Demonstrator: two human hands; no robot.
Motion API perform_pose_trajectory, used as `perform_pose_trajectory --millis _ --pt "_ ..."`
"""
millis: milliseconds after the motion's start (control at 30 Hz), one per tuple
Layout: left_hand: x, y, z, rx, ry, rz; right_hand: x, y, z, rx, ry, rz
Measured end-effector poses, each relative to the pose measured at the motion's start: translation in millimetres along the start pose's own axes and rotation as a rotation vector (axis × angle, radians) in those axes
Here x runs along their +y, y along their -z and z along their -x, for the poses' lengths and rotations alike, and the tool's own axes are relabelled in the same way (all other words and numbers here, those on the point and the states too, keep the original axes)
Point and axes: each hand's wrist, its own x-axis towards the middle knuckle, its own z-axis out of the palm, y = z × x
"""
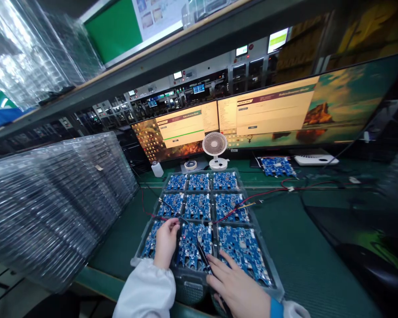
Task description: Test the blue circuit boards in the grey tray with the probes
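Observation:
A clear plastic tray (274, 276) lies in front of me, with a blue circuit board in each of its several compartments. At the front-middle circuit board (194, 240), a small red light glows. My left hand (166, 242) is above that board's left edge, its fingertips pinched on a thin cable (155, 216); the cable's end is too small to make out. Across the front-middle board slants a slim black pen-like tool (203, 255), held in my right hand (234, 280) with fingers partly stretched. That hand covers the near edge of the front-right circuit board (242, 247).
Stacked clear trays (59, 198) stand at the left. Behind the tray are a small white fan (214, 145), a white bottle (157, 169), a tape roll (190, 165) and two monitors (268, 110). Red wires (268, 193) cross the green mat (305, 256). Another blue board (277, 167) lies back right.

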Motion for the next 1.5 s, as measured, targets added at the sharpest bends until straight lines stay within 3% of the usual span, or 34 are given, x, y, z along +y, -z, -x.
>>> perform_pose_trajectory --millis 200,433,767,1067,1200,1267,1333,1400,1500 --pt "3.6 -14.8 -15.6 0.025 -0.035 -0.103 0.9 -7.1 -0.3 0.043 0.027 0.033" --pt "-10.3 -17.1 -18.3 0.012 -0.039 -0.079 1.7 -7.8 0.8 0.061 0.022 0.052" --pt "-12.8 -20.1 -19.7 -0.022 -0.081 -0.107 -0.5 -3.6 1.5 0.032 0.004 0.008" --pt "-6.8 -22.3 -6.2 0.13 -0.186 -0.358 2.6 -11.2 1.5 0.126 0.018 -0.026" --pt "14.8 -10.7 4.3 0.268 -0.223 -0.509 8.1 2.4 14.7 0.311 -0.009 -0.013" --pt "33.2 -9.1 6.7 0.203 -0.294 -0.509 24.8 11.2 25.9 0.487 -0.078 -0.004" --pt "56.6 -15.1 7.8 0.019 -0.381 -0.481 53.3 19.1 39.9 0.681 -0.168 -0.013" --pt "82.0 -29.7 8.4 -0.177 -0.438 -0.482 88.8 24.5 55.6 0.859 -0.281 -0.049" --pt "113.4 -61.8 7.4 -0.358 -0.443 -0.577 137.8 25.5 77.4 0.957 -0.413 -0.067"
